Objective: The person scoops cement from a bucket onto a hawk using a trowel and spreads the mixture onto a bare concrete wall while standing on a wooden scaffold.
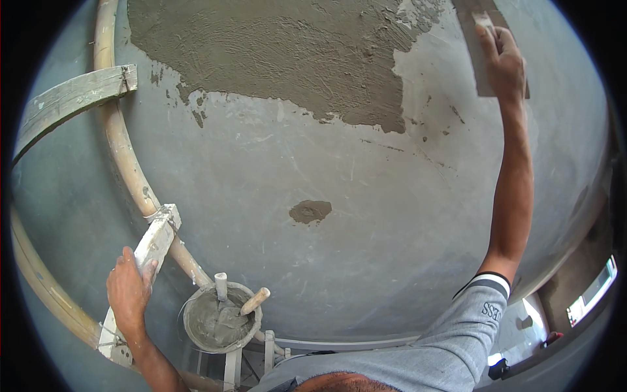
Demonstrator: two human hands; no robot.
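Note:
Up at the top right, my right hand (505, 68) grips the pale handle of a flat steel trowel (469, 50) held against the grey wall. Left of it spreads a rough patch of darker plaster (281, 55), with a small separate blot (310, 210) lower down. At lower left my left hand (129, 289) holds a pale wooden board (156, 232) that is fixed across bamboo poles. Right of that hand, a bucket (257, 316) of wet grey plaster holds pale-handled tools (255, 300).
Bamboo scaffold poles (130, 157) run along the left side, crossed by another wooden plank (65, 101) higher up. Railings and supports (232, 366) show below the bucket. At far right are a bright opening (529, 323) and a white-framed window (591, 291) beyond the wall's edge.

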